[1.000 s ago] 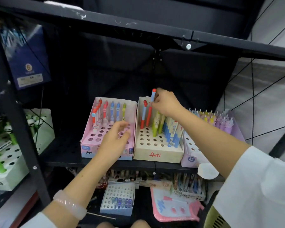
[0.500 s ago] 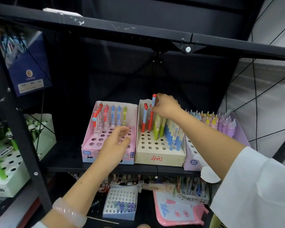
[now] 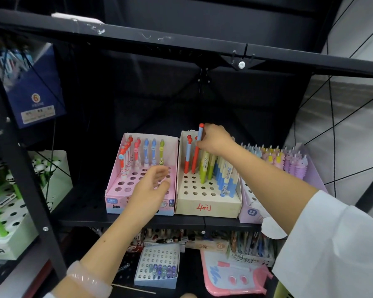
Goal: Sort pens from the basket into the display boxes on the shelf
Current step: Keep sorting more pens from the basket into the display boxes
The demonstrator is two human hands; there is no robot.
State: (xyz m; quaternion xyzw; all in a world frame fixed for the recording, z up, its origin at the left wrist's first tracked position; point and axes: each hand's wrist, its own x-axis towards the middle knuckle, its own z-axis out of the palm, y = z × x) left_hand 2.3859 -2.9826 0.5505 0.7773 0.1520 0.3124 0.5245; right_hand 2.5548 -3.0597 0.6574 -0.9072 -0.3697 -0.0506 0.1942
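Pinched in the right hand (image 3: pixel 215 139) is a blue-and-red pen (image 3: pixel 197 151), standing upright at the back-left of the cream display box (image 3: pixel 207 206) next to another just like it. Left hand (image 3: pixel 152 188) hovers loose-fingered and empty over the pink display box (image 3: pixel 116 203) beside it.

The right hand (image 3: pixel 215 139) hides the middle of the red-and-blue pen (image 3: pixel 200 131) it holds. The left hand (image 3: pixel 150 191), blurred, covers the pink perforated display box's (image 3: pixel 116 201) near right holes. Labels are illegible on the dark blue box (image 3: pixel 37 97) at far left.
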